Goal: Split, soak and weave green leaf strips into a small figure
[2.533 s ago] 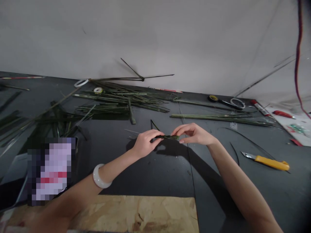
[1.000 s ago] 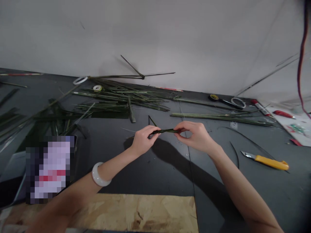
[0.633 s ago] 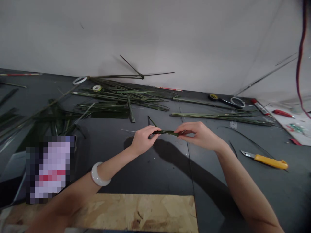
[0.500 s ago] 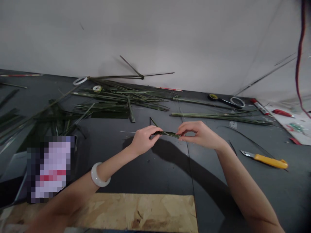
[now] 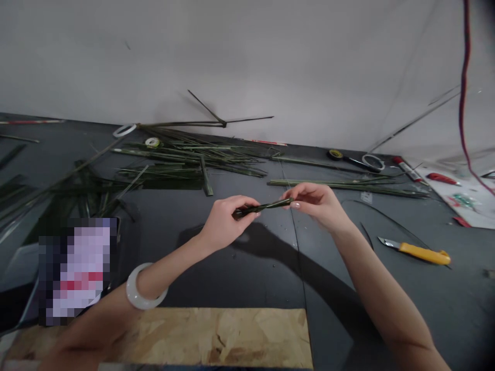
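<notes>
A short, dark green twisted strip of plant leaf or bamboo (image 5: 263, 207) spans the gap between my hands, above the dark grey work table (image 5: 251, 273). My left hand (image 5: 226, 224) pinches its left end between thumb and fingers. My right hand (image 5: 315, 203) holds its right end in the fingertips. A white bangle (image 5: 144, 287) sits on my left wrist. Beyond my hands lie long green bamboo strips (image 5: 193, 153) in a loose pile, not touching either hand.
A yellow utility knife (image 5: 423, 254) lies right of my right forearm. An OSB board (image 5: 212, 337) lies at the near edge. A blurred object (image 5: 75, 270) sits left of my left arm. Tape rolls, a white sheet (image 5: 452, 198) and a hanging red cord (image 5: 464, 77) lie beyond.
The strip now looks tighter and more rolled, and its loose pointed end no longer sticks up. My hands have risen slightly, and the strip tilts up toward my right hand.
</notes>
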### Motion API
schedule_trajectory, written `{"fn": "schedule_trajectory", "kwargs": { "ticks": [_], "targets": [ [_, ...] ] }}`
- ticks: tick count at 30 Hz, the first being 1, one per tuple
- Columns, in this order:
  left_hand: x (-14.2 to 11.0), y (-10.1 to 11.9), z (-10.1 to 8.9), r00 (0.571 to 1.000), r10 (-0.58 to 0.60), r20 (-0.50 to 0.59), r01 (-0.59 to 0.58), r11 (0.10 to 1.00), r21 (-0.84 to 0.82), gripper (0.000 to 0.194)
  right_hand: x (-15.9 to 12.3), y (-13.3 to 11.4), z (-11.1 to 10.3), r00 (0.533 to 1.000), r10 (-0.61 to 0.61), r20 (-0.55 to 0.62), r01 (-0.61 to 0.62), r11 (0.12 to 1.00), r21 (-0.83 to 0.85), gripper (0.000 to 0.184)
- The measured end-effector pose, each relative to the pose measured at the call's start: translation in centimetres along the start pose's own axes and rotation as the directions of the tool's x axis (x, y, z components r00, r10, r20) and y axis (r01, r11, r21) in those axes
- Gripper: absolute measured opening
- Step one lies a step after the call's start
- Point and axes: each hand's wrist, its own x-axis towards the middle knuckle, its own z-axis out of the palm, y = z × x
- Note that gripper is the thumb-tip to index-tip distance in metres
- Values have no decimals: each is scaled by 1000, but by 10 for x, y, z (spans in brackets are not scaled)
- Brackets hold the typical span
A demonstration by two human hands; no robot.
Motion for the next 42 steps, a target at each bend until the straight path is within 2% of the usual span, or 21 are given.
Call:
{"fn": "schedule_trajectory", "kwargs": {
  "ticks": [3,8,12,18,20,26,28,31,35,39,42],
  "targets": [
    [0,0,1,1000,-6,1,6,1000,-27,10,2,2,0,1000,-5,-17,4,1000,-5,28],
    [-2,-2,3,1000,19,7,-19,1000,19,10,1,4,3,999,-18,-27,18,1000,11,27],
    [-2,1,4,1000,16,15,-16,999,46,10,-1,-1,10,997,-66,-36,65,998,-21,27],
    [-3,7,3,1000,3,24,-4,999,48,9,-5,-7,22,994,-72,-82,69,997,-42,30],
    [-4,8,3,999,2,34,-4,999,48,10,-6,-7,23,994,-90,-61,85,993,-77,28],
    [-5,10,2,998,-33,56,32,999,20,11,-10,-13,27,990,-135,47,143,936,-321,16],
    [-5,10,2,998,-45,37,46,999,-5,12,-10,-14,28,989,-122,82,141,946,-292,16],
    [-4,10,2,998,-66,-12,65,997,-28,11,-9,-11,28,991,-88,103,109,971,-214,25],
    [-4,10,1,995,-84,-48,83,996,-30,11,-7,-3,30,999,-29,46,37,981,-193,28],
    [-4,10,0,992,-121,-43,117,990,-77,11,-7,3,34,999,-26,-20,22,978,-206,29],
    [-3,12,0,989,-143,-49,138,985,-101,10,-8,5,38,998,-47,-49,37,979,-198,18]
  ]
}}
